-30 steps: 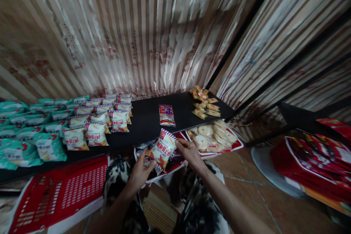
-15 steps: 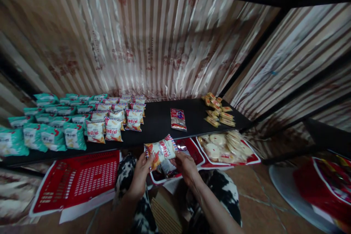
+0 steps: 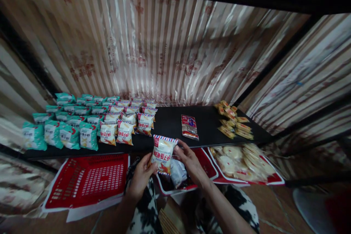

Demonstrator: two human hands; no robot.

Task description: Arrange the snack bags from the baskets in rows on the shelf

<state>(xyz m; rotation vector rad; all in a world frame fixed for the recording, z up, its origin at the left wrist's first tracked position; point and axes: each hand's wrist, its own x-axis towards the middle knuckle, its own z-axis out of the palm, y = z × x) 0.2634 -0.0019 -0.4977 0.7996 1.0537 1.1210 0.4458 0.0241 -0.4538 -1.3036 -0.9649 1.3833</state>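
Note:
Between my two hands is a white snack bag (image 3: 162,155) with a striped top edge and red lettering, held upright in front of the shelf. My left hand (image 3: 143,172) grips its lower left side, thumb on the front. At its upper right corner, my right hand (image 3: 189,157) pinches the edge. Matching white snack bags (image 3: 125,131) stand in rows on the black shelf (image 3: 164,120), beside rows of teal snack bags (image 3: 65,135). Below the held bag sits a red basket (image 3: 203,161) with a silvery packet (image 3: 178,173) inside.
On the shelf lie a flat red packet (image 3: 189,127) and a pile of small yellow packets (image 3: 233,120). Underneath are a red slotted basket (image 3: 90,179) at left and a basket of clear-wrapped round pieces (image 3: 241,161) at right. Dark posts (image 3: 276,62) frame the shelf.
The snack bag has turned from lying sideways to upright, its lettering now facing me. My right hand has shifted to its upper corner. The view has swung slightly left.

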